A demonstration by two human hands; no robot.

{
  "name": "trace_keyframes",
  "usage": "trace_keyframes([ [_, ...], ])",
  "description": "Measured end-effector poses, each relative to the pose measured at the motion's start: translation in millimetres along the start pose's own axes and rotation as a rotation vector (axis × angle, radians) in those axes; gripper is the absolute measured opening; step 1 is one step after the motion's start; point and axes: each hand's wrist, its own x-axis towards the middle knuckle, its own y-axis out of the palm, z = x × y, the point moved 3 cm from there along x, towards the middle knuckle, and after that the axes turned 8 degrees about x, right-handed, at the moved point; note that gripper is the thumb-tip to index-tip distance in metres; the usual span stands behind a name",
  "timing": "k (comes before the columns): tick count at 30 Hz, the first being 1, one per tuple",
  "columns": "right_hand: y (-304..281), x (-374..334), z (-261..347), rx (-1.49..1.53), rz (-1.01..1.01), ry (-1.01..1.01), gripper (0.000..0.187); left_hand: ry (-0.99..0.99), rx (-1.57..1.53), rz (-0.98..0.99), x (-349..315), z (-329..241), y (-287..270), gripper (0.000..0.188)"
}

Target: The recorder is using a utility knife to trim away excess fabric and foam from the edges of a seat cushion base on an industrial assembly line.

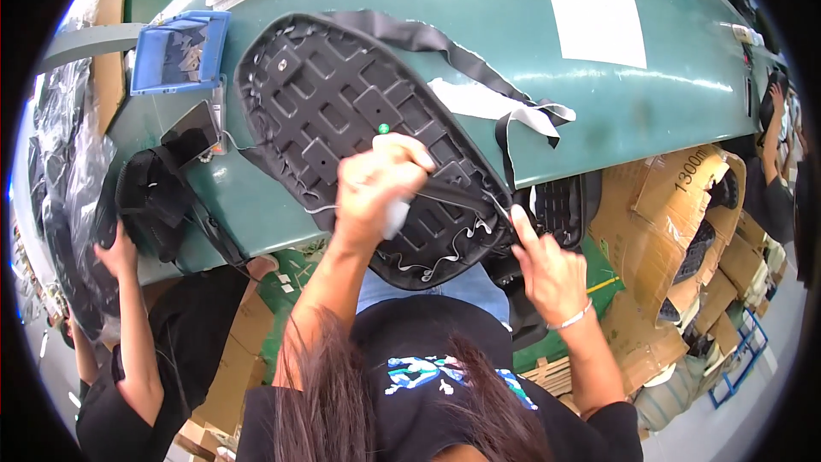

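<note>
A large black moulded panel [321, 90], oval and ribbed, lies tilted over the near table edge, its near end by my lap. Dark fabric lines its rim. Above the panel's middle, my left hand [380, 184] is closed in a fist; a small green round end [383, 128] shows at its top. A dark strip [457, 196] runs from this fist toward the right rim. At that rim, my right hand [547, 269] has its fingers closed together, and what they grip is hidden. Beyond the panel, a loose black strip [462, 56] with a pale underside curls over the table.
A blue bin [178, 53] with small pieces stands far left, near a phone-like device [192, 133] and a black bag-like item [154, 192]. Another person's hand [118, 252] is at left. An open cardboard box [663, 214] with black parts stands right. White paper [594, 8] lies on the green table [505, 0].
</note>
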Motion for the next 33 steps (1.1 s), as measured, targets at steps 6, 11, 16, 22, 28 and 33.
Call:
trace_keyframes([
  [6, -11.2, 14.1, -2.4, -0.07, -0.1, 0.023, 0.056, -0.18, -0.226, 0.159, 16.5, -2.2, 8.7, 0.032],
  [11, -44.3, 73.7, -19.8, 0.009, -0.056, -0.125, 0.049, 0.674, 1.369, 0.335, 60.3, -36.3, 48.0, 0.025],
  [16, -17.0, 58.4, -11.4, -0.047, -0.131, -0.028, 0.055, 0.883, 0.725, 0.256, 93.3, -9.6, 46.8, 0.033],
  [22, 28.5, 15.4, 41.5, 0.302, -0.273, 0.292, 0.059, 0.014, -0.461, -0.057, 107.8, -4.9, 12.8, 0.025],
  [28, -35.0, 91.1, 1.4, 0.016, -0.152, 0.184, 0.052, 0.337, 0.593, 0.369, 139.7, -62.3, 37.2, 0.011],
  [33, -51.0, 113.8, -8.8, 0.048, -0.089, 0.125, 0.05, 0.898, 1.098, 0.389, 137.1, -20.0, 58.4, 0.015],
])
